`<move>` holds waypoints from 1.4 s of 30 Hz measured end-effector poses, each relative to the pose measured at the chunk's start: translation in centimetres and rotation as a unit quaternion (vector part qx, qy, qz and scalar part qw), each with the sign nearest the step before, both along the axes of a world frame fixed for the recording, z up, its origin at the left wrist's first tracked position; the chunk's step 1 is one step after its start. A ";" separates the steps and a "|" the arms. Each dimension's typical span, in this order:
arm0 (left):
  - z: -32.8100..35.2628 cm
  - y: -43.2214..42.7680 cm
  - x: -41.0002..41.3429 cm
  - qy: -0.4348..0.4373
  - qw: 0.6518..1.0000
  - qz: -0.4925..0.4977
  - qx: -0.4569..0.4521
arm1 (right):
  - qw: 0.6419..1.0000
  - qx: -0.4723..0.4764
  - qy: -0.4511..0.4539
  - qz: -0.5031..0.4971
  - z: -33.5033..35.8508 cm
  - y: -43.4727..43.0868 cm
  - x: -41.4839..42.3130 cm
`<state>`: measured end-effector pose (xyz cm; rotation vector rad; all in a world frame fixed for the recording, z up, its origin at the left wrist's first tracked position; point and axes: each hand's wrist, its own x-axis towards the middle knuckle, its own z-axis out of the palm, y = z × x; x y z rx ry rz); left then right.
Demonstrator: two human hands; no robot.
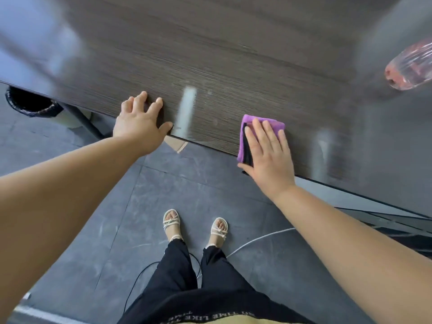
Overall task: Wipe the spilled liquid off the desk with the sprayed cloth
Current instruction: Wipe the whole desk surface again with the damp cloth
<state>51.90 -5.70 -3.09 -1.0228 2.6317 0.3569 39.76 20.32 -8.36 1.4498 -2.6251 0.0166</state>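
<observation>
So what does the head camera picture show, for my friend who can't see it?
A person's right hand presses a purple cloth flat on a dark wooden desk, near its edge. Their left hand rests open on the edge.

The person wears black trousers [187,272] with frayed cuffs, cream strappy sandals [171,220], and a black top bearing pale lettering; both forearms are unsleeved.

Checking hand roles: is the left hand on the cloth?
No, the left hand rests bare on the desk edge; the right hand presses the cloth.
</observation>
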 end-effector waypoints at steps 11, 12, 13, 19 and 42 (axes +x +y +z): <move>0.2 -1.2 0.7 -0.003 0.999 -0.034 0.000 | 0.996 -0.008 0.009 0.092 0.2 -6.0 1.0; 0.1 -1.3 0.8 0.003 0.999 -0.033 0.004 | 0.996 0.000 0.016 0.085 0.4 -3.4 0.1; 0.0 -1.2 0.8 0.008 0.999 -0.034 0.006 | 0.997 0.010 0.020 0.075 0.2 -0.9 -0.7; -0.2 -1.3 1.1 0.019 0.999 -0.039 0.022 | 1.000 0.017 -0.004 -0.004 0.5 -1.1 0.4; -0.4 -13.9 6.4 0.013 0.999 -0.019 -0.048 | 1.000 -0.003 0.004 -0.008 0.1 -14.7 5.7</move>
